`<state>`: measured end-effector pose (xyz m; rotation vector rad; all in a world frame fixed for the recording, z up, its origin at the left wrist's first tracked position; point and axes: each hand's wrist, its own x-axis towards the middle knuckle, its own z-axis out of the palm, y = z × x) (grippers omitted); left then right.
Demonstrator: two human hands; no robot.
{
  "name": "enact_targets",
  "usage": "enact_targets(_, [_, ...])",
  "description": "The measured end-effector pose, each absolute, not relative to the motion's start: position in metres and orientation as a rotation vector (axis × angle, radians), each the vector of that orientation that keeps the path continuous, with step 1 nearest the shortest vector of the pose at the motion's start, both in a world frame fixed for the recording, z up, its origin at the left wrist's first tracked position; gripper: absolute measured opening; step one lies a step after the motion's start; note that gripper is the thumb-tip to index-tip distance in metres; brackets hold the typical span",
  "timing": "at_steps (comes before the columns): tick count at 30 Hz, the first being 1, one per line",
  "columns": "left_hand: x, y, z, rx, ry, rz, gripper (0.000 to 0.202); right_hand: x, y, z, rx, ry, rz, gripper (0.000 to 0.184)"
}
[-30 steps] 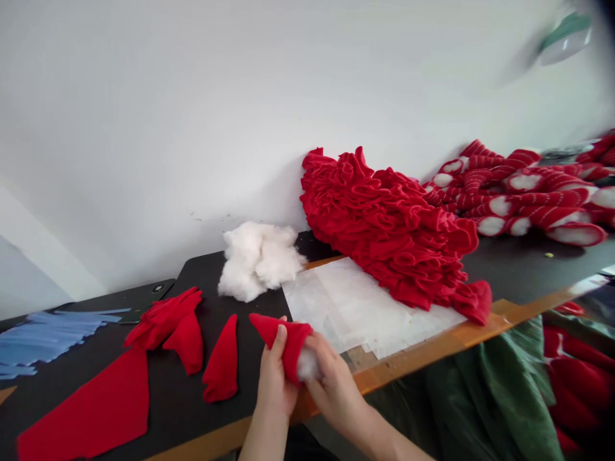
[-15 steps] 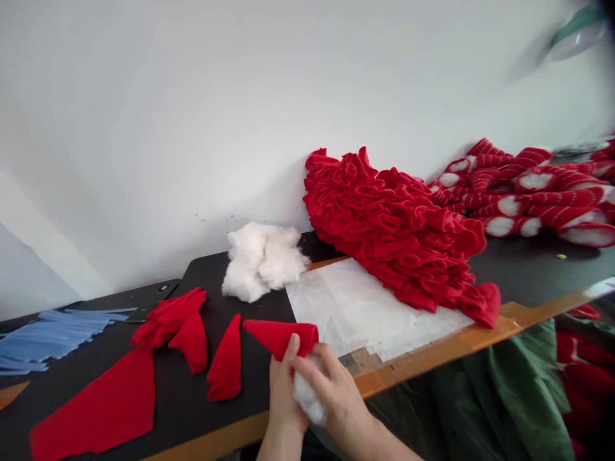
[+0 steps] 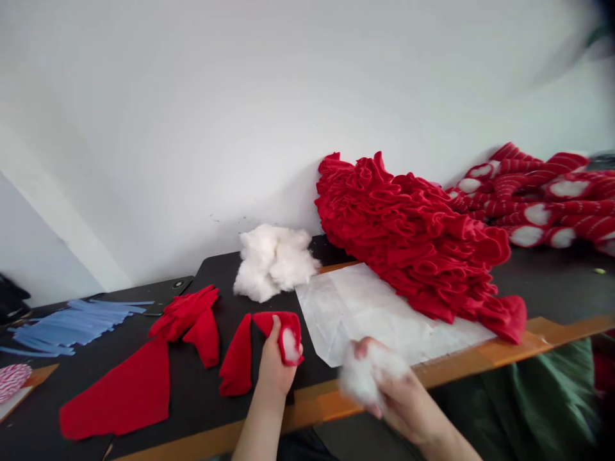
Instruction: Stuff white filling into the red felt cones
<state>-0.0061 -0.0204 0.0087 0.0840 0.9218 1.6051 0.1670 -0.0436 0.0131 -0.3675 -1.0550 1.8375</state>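
My left hand (image 3: 275, 366) is closed round a red fabric cone (image 3: 282, 326) with white stuffing showing in its open end. My right hand (image 3: 401, 400), blurred by motion, grips a tuft of white stuffing (image 3: 364, 374) over the table's front edge, apart from the cone. A flat red cone (image 3: 237, 358) lies just left of my left hand. A mound of white stuffing (image 3: 273, 259) sits behind it on the black table (image 3: 196, 397).
A big pile of red fabric cones (image 3: 418, 237) lies on white paper sheets (image 3: 365, 307) at the right. Red-and-white striped stuffed pieces (image 3: 538, 202) are stacked far right. More red pieces (image 3: 185, 314), a red triangle (image 3: 120, 397) and blue strips (image 3: 72, 323) lie left. Green cloth (image 3: 519, 410) hangs below.
My right hand has pulled away from the cone to the right with a tuft of stuffing. The left hand keeps the cone, now turned with its open end toward me. The camera has swung left.
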Motion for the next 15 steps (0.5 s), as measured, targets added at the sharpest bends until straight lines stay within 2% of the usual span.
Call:
enact_targets(3, [-0.003, -0.025, 0.014, 0.086, 0.815, 1.531, 0.029, 0.181, -0.034, 0.024, -0.498, -1.124, 1.769, 0.036])
enact_targets(5, [0.004, -0.027, 0.012, 0.059, 0.742, 1.519, 0.027, 0.178, -0.032, 0.027, -0.588, -1.236, 1.586, 0.032])
enact_targets(8, [0.014, -0.029, 0.007, 0.027, 0.654, 1.535, 0.025, 0.160, -0.037, 0.019, -0.790, -1.401, 0.885, 0.017])
enact_targets(11, [0.022, -0.031, 0.004, 0.007, 0.542, 1.508, 0.035, 0.138, -0.042, -0.001, -0.871, -1.499, 0.272, 0.037])
enact_targets(15, [0.032, -0.036, 0.004, -0.045, 0.474, 1.418, 0.042, 0.119, -0.035, -0.025, -0.902, -1.608, 0.006, 0.046])
